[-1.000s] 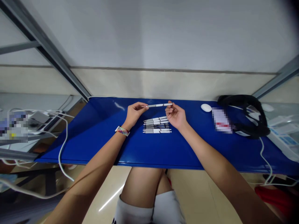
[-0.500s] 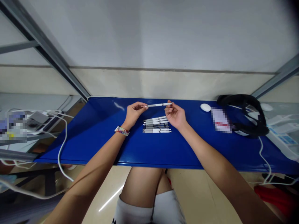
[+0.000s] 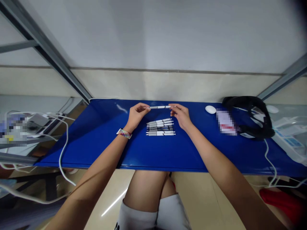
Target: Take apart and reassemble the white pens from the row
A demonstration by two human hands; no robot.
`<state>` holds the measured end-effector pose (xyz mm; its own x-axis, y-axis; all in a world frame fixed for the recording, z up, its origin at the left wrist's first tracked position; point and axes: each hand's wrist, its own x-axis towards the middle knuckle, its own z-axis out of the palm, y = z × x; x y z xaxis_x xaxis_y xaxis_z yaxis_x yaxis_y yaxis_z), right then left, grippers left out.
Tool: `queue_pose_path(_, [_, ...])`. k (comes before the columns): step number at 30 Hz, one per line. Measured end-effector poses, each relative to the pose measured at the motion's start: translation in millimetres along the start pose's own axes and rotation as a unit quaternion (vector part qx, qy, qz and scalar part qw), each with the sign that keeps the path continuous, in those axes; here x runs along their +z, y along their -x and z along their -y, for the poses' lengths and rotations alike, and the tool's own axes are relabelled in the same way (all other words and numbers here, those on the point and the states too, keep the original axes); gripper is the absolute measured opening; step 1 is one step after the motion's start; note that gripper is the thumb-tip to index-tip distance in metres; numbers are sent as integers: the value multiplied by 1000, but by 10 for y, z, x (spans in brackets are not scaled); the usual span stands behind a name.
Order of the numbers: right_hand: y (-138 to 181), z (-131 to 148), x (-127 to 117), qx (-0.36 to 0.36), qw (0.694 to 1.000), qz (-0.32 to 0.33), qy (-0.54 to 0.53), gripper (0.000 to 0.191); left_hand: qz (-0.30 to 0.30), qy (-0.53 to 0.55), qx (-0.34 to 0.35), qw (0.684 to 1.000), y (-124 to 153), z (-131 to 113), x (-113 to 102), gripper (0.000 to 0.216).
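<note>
A white and grey pen (image 3: 159, 107) lies level between my hands, its grey tip end to the left. My left hand (image 3: 137, 114) pinches that tip between thumb and fingers. At the other end, my right hand (image 3: 181, 114) grips the white barrel near the clip, with fingers covering the pen's back end. Just nearer to me, several similar pens (image 3: 160, 133) lie side by side in a stack of rows on the blue table (image 3: 153, 153), tips pointing left. The upper ones are slightly slanted.
To the right are a white mouse (image 3: 210, 109), a blurred packet (image 3: 226, 122) and a black headset-like strap (image 3: 257, 116) with a white cable. A white cable (image 3: 64, 150) hangs over the left edge. A wall stands behind the table, with metal posts either side.
My right hand has shifted slightly left along the pen, and its fingers now cover the back end. The pen has become more level. The row of pens stays put.
</note>
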<state>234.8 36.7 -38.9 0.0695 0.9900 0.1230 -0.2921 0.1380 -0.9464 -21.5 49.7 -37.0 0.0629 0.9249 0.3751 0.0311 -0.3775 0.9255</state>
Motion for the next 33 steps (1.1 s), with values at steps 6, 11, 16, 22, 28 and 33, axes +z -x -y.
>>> queue_pose_path(6, [-32,-61,-117,-99,968,86,213,17,68,-59,-22,996,43,-35,6,28])
queue_pose_path(11, [-46,-73,-201,-153,917,124,345,15,123,-206,6,971,85,-108,3,19])
queue_pose_path(16, [-49,-78,-224,-193,868,164,427,14,170,-273,32,946,99,-151,10,13])
queue_pose_path(22, [-28,-47,-207,-208,849,176,452,15,190,-291,27,937,106,-169,23,12])
queue_pose_path(28, [-1,-34,-201,-214,833,180,477,17,201,-299,54,931,115,-183,37,11])
queue_pose_path(33, [25,-16,-196,-229,824,184,485,19,206,-306,76,926,102,-143,26,10])
